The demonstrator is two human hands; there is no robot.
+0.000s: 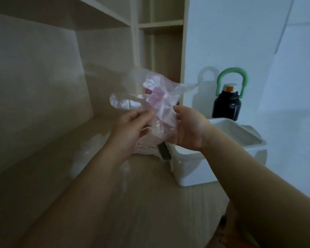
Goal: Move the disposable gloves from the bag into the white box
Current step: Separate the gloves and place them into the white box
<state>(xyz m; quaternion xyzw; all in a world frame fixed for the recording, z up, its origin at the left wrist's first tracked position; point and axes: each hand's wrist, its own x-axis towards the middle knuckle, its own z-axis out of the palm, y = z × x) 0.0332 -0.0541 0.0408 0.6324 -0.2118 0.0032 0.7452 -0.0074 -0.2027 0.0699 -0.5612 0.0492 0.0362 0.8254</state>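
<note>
Gloves (pixel 157 93): crumpled clear film, pink-tinged, held up above the bag; not yet in the box.
Left hand (pixel 132 122): fingers curled, pinching the film's lower left edge.
Right hand (pixel 188 129): thumb and fingers closed on the film's right side.
Bag (pixel 147 147): white, red print, on the bench (pixel 141 203) under the hands, beside the box.
Box (pixel 191 174): white, open-topped, right of the bag.
Bottle (pixel 225 106): dark, green handle, behind the box.
Step, judged: carry to the box.
Handling: gather the loose ends into one wad, swing right over the rim, lower well inside before releasing; light film may cling or drift.
</note>
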